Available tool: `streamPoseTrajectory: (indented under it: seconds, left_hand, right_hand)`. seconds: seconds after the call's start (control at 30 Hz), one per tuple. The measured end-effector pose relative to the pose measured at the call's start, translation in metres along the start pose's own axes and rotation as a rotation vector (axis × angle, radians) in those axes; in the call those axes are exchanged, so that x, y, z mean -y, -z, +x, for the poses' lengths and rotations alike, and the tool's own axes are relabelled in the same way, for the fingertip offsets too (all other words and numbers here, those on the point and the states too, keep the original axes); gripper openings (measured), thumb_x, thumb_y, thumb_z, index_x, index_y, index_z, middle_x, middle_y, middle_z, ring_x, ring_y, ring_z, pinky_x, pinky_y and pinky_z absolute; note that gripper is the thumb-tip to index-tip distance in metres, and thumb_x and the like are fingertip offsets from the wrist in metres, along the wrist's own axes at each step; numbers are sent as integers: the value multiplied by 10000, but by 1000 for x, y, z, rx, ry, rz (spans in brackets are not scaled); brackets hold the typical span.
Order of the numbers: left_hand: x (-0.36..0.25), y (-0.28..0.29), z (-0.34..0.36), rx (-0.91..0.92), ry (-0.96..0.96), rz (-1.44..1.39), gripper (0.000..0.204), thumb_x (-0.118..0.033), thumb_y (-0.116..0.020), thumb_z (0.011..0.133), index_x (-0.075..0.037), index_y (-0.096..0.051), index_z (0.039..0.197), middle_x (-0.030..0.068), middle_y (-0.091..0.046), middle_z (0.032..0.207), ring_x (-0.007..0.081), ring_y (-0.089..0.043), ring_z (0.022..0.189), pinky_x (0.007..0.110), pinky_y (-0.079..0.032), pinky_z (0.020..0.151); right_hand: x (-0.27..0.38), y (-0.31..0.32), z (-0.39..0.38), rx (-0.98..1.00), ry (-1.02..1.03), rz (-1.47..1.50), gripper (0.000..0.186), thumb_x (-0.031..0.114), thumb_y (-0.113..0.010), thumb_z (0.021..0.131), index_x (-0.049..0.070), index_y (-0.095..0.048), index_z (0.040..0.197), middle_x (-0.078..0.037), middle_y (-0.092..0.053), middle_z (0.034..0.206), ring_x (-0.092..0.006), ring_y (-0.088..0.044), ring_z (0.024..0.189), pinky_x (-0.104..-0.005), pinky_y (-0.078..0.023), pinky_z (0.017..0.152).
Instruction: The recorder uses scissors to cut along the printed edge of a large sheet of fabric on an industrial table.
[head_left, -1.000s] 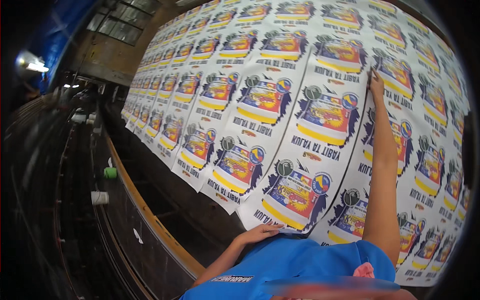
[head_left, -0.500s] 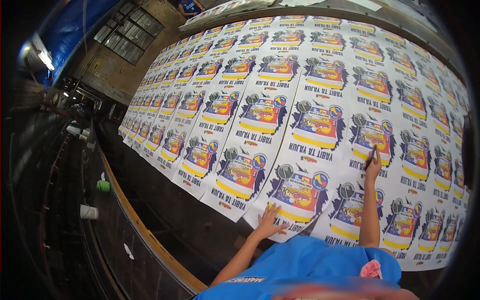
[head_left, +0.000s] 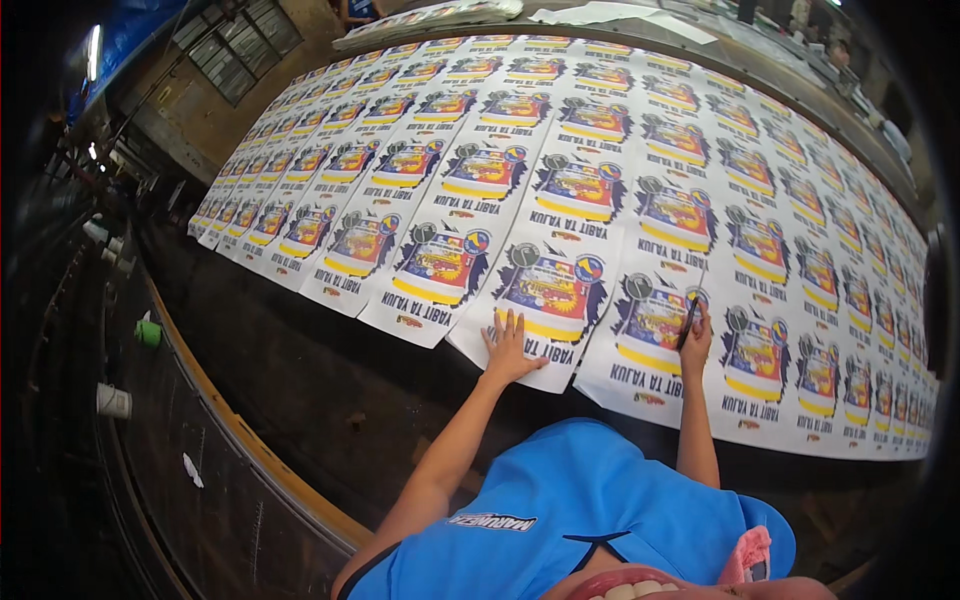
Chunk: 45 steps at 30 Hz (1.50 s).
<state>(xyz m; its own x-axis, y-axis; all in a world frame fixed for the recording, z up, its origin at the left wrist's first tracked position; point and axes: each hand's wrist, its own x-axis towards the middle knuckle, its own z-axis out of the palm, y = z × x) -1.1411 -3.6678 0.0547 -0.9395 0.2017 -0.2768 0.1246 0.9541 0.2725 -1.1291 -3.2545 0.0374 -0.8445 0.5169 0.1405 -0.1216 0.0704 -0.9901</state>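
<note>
Spread across the wide table is a white printed sheet [head_left: 668, 245] with repeating yellow, red and blue designs, parted into long strips on its left side. My left hand [head_left: 513, 352] lies flat with fingers spread on the near end of one strip [head_left: 490, 318]. To its right, a narrow gap divides that strip from the neighbouring part of the sheet. My right hand [head_left: 698, 338] is closed around a slim black cutter-like tool [head_left: 688, 322], held over the sheet between two columns of prints. Its tip is too small to make out.
At the far edge lie a stack of printed sheets [head_left: 430, 20] and loose white paper [head_left: 620, 17]. On the left, a dark bench with a wooden edge [head_left: 245, 440] runs alongside; a white bucket [head_left: 114, 401] and a green container [head_left: 148, 332] are beyond it. Another person [head_left: 358, 10] is at the back.
My right hand has drawn the tool back toward me, from farther up the sheet to near its front edge. My left hand still rests on the strip. The view has shifted.
</note>
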Motion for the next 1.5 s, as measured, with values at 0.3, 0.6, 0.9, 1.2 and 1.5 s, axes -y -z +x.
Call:
streamPoseTrajectory:
  seconds: [0.3,0.6,0.9,1.2,1.5]
  left_hand:
    - [-173,-78,-63,-172,-661,-135,918,-523,-622,896,-44,-207,1560,173,-162,1634,403,-61,1518,718,-84,1132]
    - [-265,-118,-103,-160,-1002,115,1051,-485,-722,812,-53,-145,1576,145,-124,1648,386,-78,1522,724,-54,1132]
    - [-289,-141,-69,-124,-992,118,899,-289,-702,797,-55,-261,1544,164,-204,1622,374,-154,1510,715,-69,1148]
    - [-316,-129,-60,-192,-1004,99,650,-227,-569,883,-124,-400,1501,85,-353,1584,346,-237,1495,743,-54,1132]
    - [-313,-115,-67,-270,-1010,28,589,-28,-470,880,-59,-425,1467,100,-399,1560,339,-330,1459,659,-160,1160]
  right_hand:
    - [52,117,-176,77,-200,-157,580,59,-622,954,159,-414,1486,-17,-549,681,-94,-499,468,-247,-440,422]
    - [63,191,-266,-17,-388,-37,586,216,-643,970,126,-365,1478,-44,-604,713,-126,-576,493,-245,-400,384]
    - [63,199,-297,75,-641,-58,621,345,-662,958,149,-375,1472,-43,-605,676,-160,-579,439,-262,-374,376]
    - [84,203,-256,101,-611,147,610,470,-544,996,139,-358,1473,-51,-617,692,-159,-601,475,-252,-386,380]
    - [91,186,-217,168,-586,59,579,375,-542,1020,87,-387,1498,-19,-614,699,-105,-561,474,-207,-382,412]
